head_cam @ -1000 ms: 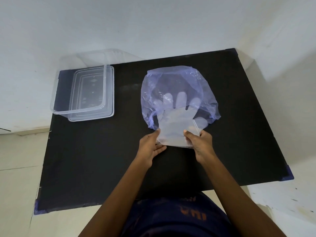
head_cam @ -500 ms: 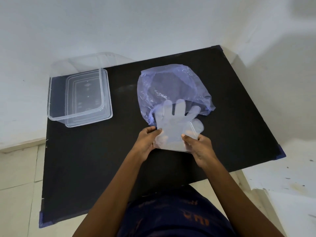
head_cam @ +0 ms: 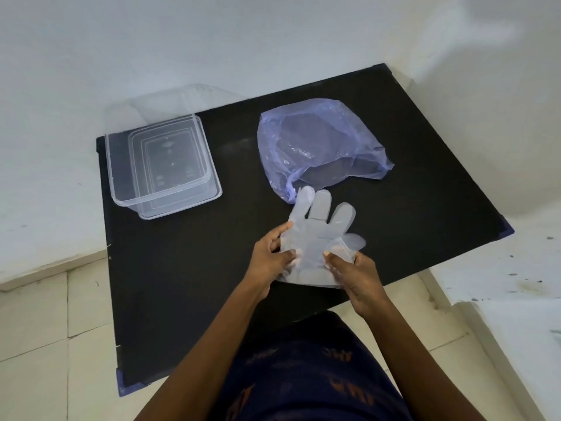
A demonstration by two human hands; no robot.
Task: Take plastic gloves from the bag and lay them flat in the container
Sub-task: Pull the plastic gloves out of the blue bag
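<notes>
A clear plastic glove (head_cam: 318, 235) is spread out above the black table, its fingers pointing away from me. My left hand (head_cam: 270, 258) pinches its left edge near the cuff. My right hand (head_cam: 353, 273) grips its right edge near the cuff. The glove is fully outside the bluish translucent bag (head_cam: 318, 144), which lies crumpled on the table just beyond it with its mouth toward me. The clear rectangular container (head_cam: 200, 147) stands at the table's far left with nothing inside; what looks like its lid lies under it.
The black table (head_cam: 188, 284) stands in a white corner, with walls behind and to the right. Tiled floor shows on the left and below. My dark patterned clothing fills the bottom middle of the view.
Both hands have drawn the glove out of the bag toward me; its fingers were inside the bag's mouth before and are free of it now. The bag's mouth has slumped.
</notes>
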